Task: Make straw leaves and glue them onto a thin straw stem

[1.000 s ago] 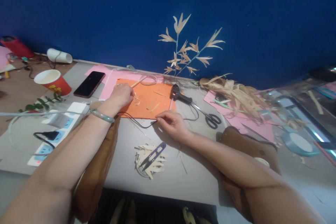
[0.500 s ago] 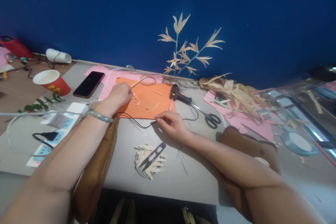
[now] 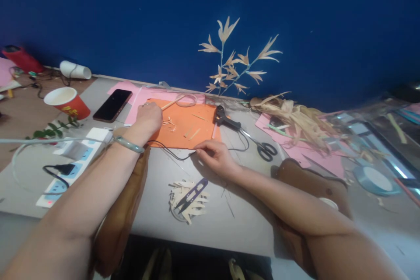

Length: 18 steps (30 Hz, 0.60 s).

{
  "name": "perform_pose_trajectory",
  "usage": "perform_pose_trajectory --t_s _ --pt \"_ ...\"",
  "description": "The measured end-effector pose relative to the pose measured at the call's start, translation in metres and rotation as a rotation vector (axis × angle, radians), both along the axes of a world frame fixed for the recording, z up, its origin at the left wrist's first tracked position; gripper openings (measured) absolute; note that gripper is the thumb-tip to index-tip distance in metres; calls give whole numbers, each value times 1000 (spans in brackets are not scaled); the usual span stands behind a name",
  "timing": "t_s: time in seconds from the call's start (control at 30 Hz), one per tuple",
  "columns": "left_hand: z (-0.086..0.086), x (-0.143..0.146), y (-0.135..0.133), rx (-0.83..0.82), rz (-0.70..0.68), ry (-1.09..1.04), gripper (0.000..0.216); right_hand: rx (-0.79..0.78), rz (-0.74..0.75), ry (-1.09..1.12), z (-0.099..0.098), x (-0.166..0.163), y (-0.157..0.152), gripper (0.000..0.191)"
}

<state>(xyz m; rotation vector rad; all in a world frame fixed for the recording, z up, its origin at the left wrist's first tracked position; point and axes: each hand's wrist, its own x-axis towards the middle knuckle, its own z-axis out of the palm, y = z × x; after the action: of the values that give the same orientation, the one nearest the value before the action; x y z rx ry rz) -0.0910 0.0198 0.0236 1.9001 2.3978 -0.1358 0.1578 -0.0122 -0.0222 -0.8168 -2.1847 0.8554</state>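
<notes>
Head view: looks down on a grey worktop [image 3: 152,212], with dark purple thread snips [image 3: 187,201] nearest, across a small heap of cream strips [image 3: 179,190]. Just beyond, has the right hand [image 3: 215,157] loosely curled at the near edge of a flat orange sheet [image 3: 180,116], by a thin black cord [image 3: 180,158]; cannot tell whether pinching the cord. To the right, shows black-handled metal scissors [image 3: 259,142] and a black glue gun [image 3: 226,119] beside the sheet. Has the left hand [image 3: 149,117] bent over the sheet's left side, knuckles up, with fingers mostly hidden; cannot tell whether gripping the slim tan stick [image 3: 172,103] jutting past it. Farther back, shows tangled dry tan husks [image 3: 285,111] on the right and, before a deep blue wall [image 3: 131,17], a branching spray of pale, pointed-petalled flowers [image 3: 243,58].
</notes>
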Motion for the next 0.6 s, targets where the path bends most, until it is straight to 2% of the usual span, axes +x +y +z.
perform_pose_trajectory --t_s 0.27,0.6 --pt "-5 -1 3 -10 35 7 38 3 16 -9 0 0 0 13" --pt "-3 -3 2 38 65 -17 38 -1 19 -7 -4 1 1 12"
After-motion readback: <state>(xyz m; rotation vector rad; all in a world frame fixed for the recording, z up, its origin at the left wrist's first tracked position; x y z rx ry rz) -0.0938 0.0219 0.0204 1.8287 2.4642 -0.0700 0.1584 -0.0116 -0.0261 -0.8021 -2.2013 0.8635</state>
